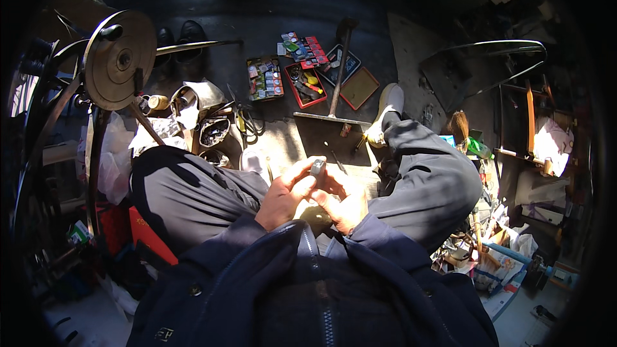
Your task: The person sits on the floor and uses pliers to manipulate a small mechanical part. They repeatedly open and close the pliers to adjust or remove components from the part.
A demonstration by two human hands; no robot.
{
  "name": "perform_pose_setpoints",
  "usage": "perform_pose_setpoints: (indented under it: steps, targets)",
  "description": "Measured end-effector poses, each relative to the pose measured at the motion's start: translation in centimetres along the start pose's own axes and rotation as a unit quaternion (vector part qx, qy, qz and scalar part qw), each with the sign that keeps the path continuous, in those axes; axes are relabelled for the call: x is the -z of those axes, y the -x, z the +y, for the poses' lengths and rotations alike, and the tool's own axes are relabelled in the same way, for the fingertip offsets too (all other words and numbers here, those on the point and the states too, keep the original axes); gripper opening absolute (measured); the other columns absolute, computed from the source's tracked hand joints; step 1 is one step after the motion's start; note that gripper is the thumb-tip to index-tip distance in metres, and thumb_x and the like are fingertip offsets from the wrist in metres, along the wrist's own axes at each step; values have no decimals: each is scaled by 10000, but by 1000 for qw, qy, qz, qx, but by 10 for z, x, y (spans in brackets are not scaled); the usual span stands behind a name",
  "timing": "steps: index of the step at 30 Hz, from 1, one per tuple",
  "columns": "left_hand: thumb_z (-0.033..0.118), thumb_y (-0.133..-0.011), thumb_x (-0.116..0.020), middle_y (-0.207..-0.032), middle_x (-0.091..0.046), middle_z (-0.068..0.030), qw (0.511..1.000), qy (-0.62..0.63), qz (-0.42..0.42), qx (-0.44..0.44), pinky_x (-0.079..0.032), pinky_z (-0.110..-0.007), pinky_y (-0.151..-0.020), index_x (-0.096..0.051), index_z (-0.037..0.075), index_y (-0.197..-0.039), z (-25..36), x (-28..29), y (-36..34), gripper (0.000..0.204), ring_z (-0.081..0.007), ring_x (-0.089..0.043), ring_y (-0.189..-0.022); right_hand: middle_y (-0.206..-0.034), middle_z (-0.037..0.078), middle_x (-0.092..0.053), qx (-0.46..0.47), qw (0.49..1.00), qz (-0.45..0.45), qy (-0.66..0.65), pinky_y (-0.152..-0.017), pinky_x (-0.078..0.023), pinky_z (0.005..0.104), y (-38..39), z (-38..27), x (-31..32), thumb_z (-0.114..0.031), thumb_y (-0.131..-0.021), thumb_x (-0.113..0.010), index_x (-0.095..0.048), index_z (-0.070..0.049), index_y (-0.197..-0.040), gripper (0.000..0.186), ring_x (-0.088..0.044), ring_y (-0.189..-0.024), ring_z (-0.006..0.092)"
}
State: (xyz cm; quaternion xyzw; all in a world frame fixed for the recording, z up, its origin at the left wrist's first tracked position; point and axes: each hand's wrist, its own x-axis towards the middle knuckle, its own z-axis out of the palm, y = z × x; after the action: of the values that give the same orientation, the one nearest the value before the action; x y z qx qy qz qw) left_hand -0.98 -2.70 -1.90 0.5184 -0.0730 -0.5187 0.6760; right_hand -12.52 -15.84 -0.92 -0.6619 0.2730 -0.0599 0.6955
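Observation:
I sit with knees apart, both hands together above my lap. My left hand (285, 194) pinches a small grey metal block (317, 167) between thumb and fingers at its top. My right hand (342, 200) closes against the same piece from the right, fingers curled beneath it. On the ground ahead lies a dark metal plate (324, 135) with a long-handled tool (340, 67) standing on it. Small thin tools (335, 157) rest on the plate's near edge. My dark jacket fills the lower view.
A round metal disc (121, 59) on a wheel frame stands at the left. Open trays of small coloured parts (286, 77) lie on the floor ahead. Cans and rags (199, 119) sit by my left knee. Cluttered tools and boxes (488, 250) crowd the right.

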Motion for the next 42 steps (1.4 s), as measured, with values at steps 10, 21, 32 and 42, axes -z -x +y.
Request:
perform_pose_setpoints:
  steps: [10,21,32,42]
  targets:
    - [34,-1022,-588,-1206,-679,-37,998,0,-39,49,-532,-226,-690,-598,10,-1342,4,5,5,322,-70,-632,-917,-1049,121,-658,-55,998,-36,-19,-822,-563,317,6,-4,1,-56,-882,-731,-636,10,-1216,354,-692,-948,212]
    - [61,-1019,-592,-1124,-694,-42,992,-74,-30,97,-465,-248,-831,-603,-29,-1300,18,0,12,295,-91,-596,-929,-971,149,-664,-12,986,-104,128,-832,-534,358,3,-5,15,-169,-873,-717,-663,7,-1085,280,-664,-906,260]
    - [2,-990,-508,-1368,-589,-47,988,36,-134,70,-535,-260,-775,-392,71,-1540,7,12,4,566,-123,-609,-1076,-1135,112,-715,-186,964,-181,-52,-951,-505,310,-3,-25,31,-183,-910,-724,-664,-28,-1255,382,-664,-1036,185]
    - [-22,-900,-576,-1226,-599,-78,985,-36,-169,6,-493,-253,-804,-325,36,-1570,6,12,8,718,-105,-575,-940,-1117,110,-699,-211,951,-191,-124,-904,-542,332,-4,-18,35,-123,-883,-718,-631,10,-1282,429,-665,-1013,196]
